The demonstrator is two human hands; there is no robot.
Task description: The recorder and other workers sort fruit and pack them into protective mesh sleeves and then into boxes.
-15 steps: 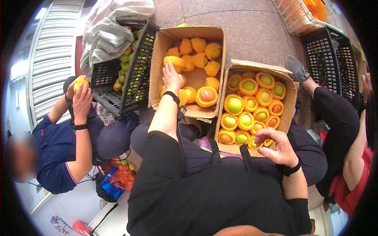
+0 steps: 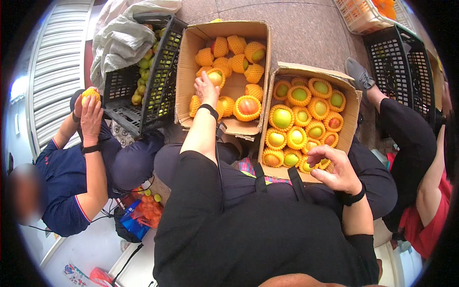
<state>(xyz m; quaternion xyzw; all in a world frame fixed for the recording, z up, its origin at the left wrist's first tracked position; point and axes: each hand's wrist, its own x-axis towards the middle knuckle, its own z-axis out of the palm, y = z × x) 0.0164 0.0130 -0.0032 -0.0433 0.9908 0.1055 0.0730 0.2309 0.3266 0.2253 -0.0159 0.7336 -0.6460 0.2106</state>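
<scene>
My left hand reaches into the left cardboard box, its fingers round an apple in a yellow foam net. The apple's pale green face shows through the net's opening. Around it lie several more netted fruits, among them one with a reddish face near the box's front right corner. My right hand hovers over the near right edge of the right cardboard box. Its fingers are curved, thumb apart, with nothing in them. Rows of green and reddish netted apples fill that box.
At left, a black plastic crate holds loose green fruit, partly under a pale cloth. A co-worker's hands hold a netted fruit beside it. Far right stand a black crate, a white crate and another person's leg.
My left hand has closed round the netted apple, whose green face now points up. My right hand keeps nearly the same pose. The co-worker's hands have shifted slightly left.
</scene>
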